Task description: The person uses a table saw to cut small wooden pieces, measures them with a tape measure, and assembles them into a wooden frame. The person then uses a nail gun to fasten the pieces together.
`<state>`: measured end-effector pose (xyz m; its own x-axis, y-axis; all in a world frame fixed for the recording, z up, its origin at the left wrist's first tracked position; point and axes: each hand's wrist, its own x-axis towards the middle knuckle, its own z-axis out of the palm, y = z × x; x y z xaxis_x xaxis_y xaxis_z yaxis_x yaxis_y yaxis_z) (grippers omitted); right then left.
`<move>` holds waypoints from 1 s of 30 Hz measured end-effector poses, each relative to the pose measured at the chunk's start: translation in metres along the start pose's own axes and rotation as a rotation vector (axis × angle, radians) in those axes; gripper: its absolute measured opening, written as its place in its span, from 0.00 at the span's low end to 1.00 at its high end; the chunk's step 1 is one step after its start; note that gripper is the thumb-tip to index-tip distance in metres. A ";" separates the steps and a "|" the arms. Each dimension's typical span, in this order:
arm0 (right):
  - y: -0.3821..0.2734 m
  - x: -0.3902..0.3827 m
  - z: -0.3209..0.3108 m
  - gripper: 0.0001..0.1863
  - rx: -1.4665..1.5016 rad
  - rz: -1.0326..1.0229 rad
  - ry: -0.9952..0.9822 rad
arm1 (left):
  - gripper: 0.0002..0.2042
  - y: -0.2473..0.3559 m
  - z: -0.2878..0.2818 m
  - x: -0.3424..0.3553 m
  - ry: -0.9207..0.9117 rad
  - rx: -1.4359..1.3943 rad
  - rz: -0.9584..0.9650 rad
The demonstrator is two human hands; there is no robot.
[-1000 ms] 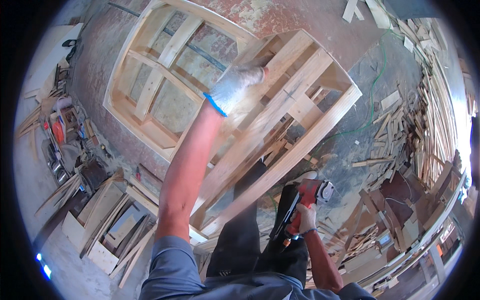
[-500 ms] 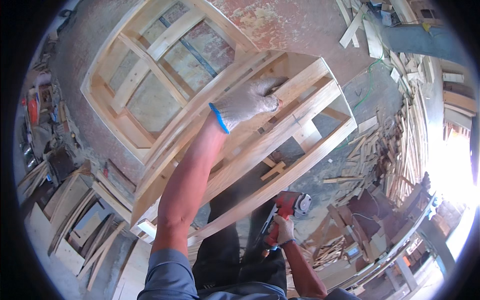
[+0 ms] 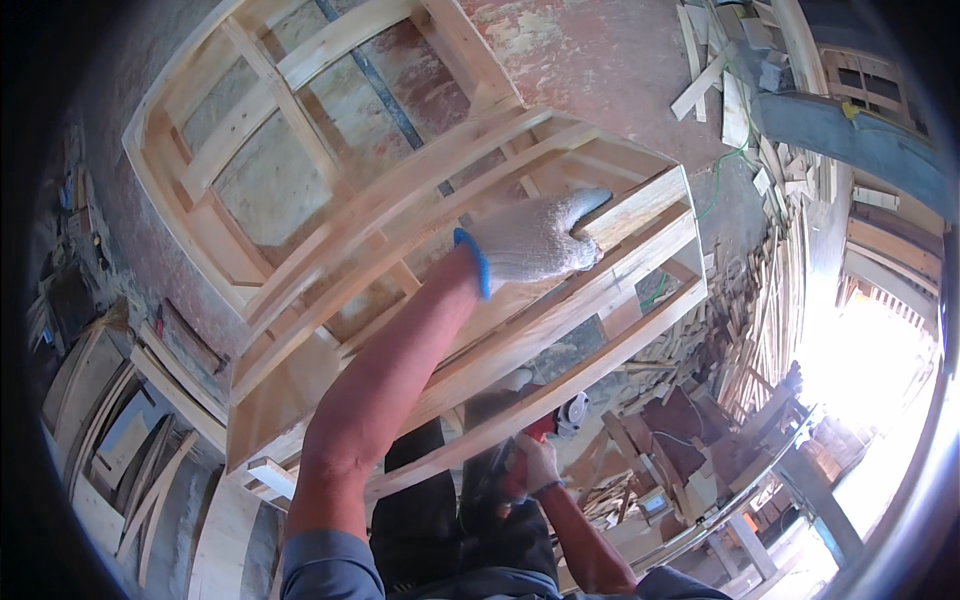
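My left hand (image 3: 540, 240), in a whitish knit glove with a blue cuff, reaches across a large wooden frame (image 3: 450, 385). Its thumb and fingers straddle a light wooden board (image 3: 640, 208) near the frame's right end, closed around it. Low in front of my legs, my right hand (image 3: 540, 463), also gloved, grips a red and black nail gun (image 3: 543, 428) by its handle. The frame's near rail (image 3: 560, 390) crosses in front of the tool and hides part of it. The frame stands tilted, with long rails and short crosspieces.
Another wooden frame (image 3: 235, 135) with crossed slats lies on the worn reddish floor beyond. Stacked offcuts (image 3: 770, 290) and scrap wood fill the right side. Curved wooden pieces (image 3: 90, 390) lean at the left. A green hose (image 3: 716, 190) trails along the floor at the right.
The near frame has tilted and shifted lower in view, my left hand staying on its board. The nail gun, still in my right hand, is now partly behind the near rail.
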<state>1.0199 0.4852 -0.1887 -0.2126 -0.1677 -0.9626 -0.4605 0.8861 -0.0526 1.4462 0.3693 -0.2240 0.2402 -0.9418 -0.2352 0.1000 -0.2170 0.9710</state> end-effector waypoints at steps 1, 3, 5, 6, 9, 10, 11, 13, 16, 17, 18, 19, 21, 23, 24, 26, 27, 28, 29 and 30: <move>0.001 0.001 0.000 0.09 -0.011 0.008 0.001 | 0.34 0.002 -0.001 0.000 0.001 0.018 -0.010; 0.002 0.005 0.001 0.09 -0.030 0.022 0.002 | 0.34 0.006 -0.003 0.001 0.000 0.055 -0.028; 0.004 0.006 0.004 0.10 -0.036 0.026 0.005 | 0.35 0.003 -0.002 0.001 0.026 0.043 -0.011; 0.005 0.007 0.005 0.11 -0.037 0.028 0.007 | 0.35 0.001 -0.001 0.001 0.039 0.037 -0.003; 0.006 0.007 0.008 0.12 -0.125 -0.013 -0.013 | 0.36 0.007 -0.003 0.003 -0.013 -0.006 -0.040; 0.009 0.008 0.007 0.12 -0.106 -0.015 -0.011 | 0.36 0.003 -0.001 0.003 0.008 0.005 -0.001; 0.011 0.011 0.007 0.12 -0.086 -0.016 -0.010 | 0.36 -0.003 0.002 0.003 0.030 0.016 0.037; 0.016 0.013 0.005 0.13 -0.063 -0.015 -0.011 | 0.35 -0.008 0.004 0.002 0.031 0.016 0.061; 0.020 0.020 0.001 0.14 -0.361 -0.220 -0.064 | 0.34 -0.009 0.002 0.002 -0.010 -0.011 0.020; 0.028 0.028 -0.010 0.14 -0.657 -0.429 -0.110 | 0.34 -0.008 0.002 0.003 -0.019 -0.016 0.009; 0.036 0.031 -0.017 0.15 -0.952 -0.637 -0.157 | 0.34 -0.009 0.003 0.002 -0.029 -0.019 -0.003; 0.038 0.029 -0.017 0.15 -0.724 -0.477 -0.131 | 0.34 -0.012 0.004 0.001 -0.019 -0.058 -0.013; 0.029 0.027 0.000 0.15 -0.245 -0.160 -0.079 | 0.34 -0.019 0.007 0.001 -0.020 -0.124 -0.027; 0.030 0.031 0.006 0.11 -0.115 -0.093 -0.002 | 0.29 0.013 -0.001 -0.003 -0.054 -0.220 -0.052; 0.036 0.039 0.001 0.09 -0.076 -0.074 0.009 | 0.28 0.027 -0.008 -0.005 -0.087 -0.236 -0.116; 0.043 0.051 0.001 0.06 0.008 -0.058 0.028 | 0.29 0.034 -0.013 -0.008 -0.089 -0.211 -0.182; 0.045 0.055 0.001 0.05 0.032 -0.066 0.019 | 0.30 0.034 -0.013 -0.009 -0.061 -0.176 -0.185; 0.036 0.048 0.005 0.05 0.058 -0.074 0.009 | 0.31 0.034 -0.014 -0.010 -0.035 -0.140 -0.187; 0.029 0.042 0.006 0.04 0.079 -0.079 -0.008 | 0.30 0.031 -0.014 -0.013 0.007 -0.138 -0.179; 0.025 0.042 0.005 0.04 0.092 -0.090 -0.010 | 0.28 0.025 -0.014 -0.013 0.045 -0.135 -0.166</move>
<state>1.0043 0.5021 -0.2318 -0.1651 -0.2446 -0.9555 -0.3959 0.9037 -0.1630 1.4594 0.3798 -0.1973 0.2518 -0.8829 -0.3963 0.2691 -0.3294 0.9050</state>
